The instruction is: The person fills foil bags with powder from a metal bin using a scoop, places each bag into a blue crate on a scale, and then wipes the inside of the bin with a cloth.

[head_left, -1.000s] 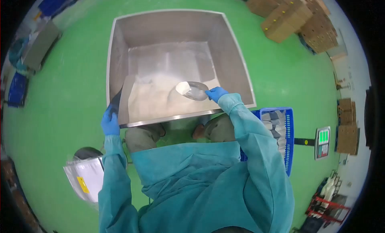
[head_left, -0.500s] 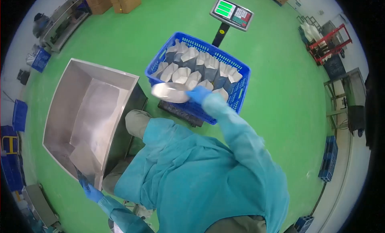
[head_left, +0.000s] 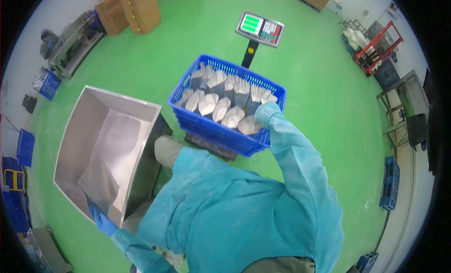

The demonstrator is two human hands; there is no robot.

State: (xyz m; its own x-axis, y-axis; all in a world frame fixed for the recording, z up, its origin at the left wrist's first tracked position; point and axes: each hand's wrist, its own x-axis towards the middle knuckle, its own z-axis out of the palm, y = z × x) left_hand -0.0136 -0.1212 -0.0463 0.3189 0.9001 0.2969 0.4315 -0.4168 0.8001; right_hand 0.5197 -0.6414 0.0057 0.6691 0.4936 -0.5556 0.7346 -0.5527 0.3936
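Observation:
My left hand (head_left: 104, 223), in a blue glove, is closed on the lower edge of a grey foil bag (head_left: 99, 184). That bag leans inside the near corner of a stainless-steel bin (head_left: 158, 114). On the other side, my right sleeve cuff (head_left: 268, 111) reaches over the right end of a blue plastic crate (head_left: 211, 128); the fingers of this hand are hidden behind it. Rows of upright silver-grey bags (head_left: 207, 103) with gaping tops fill the crate. The bag (head_left: 248, 126) at the near right corner is closest to my right hand.
The crate stands on a black scale platform (head_left: 211, 147), with its lit display (head_left: 259, 28) on a post behind. Cardboard boxes (head_left: 140, 14) and another person (head_left: 48, 43) are at the back left. Right of the green floor are a red cart (head_left: 378, 47) and a metal table (head_left: 399, 103).
My right hand, earlier holding a shiny oval silver thing over the crate's near left edge, has moved right to the crate's right end. My left hand stays at the bin. The view tilts slightly up.

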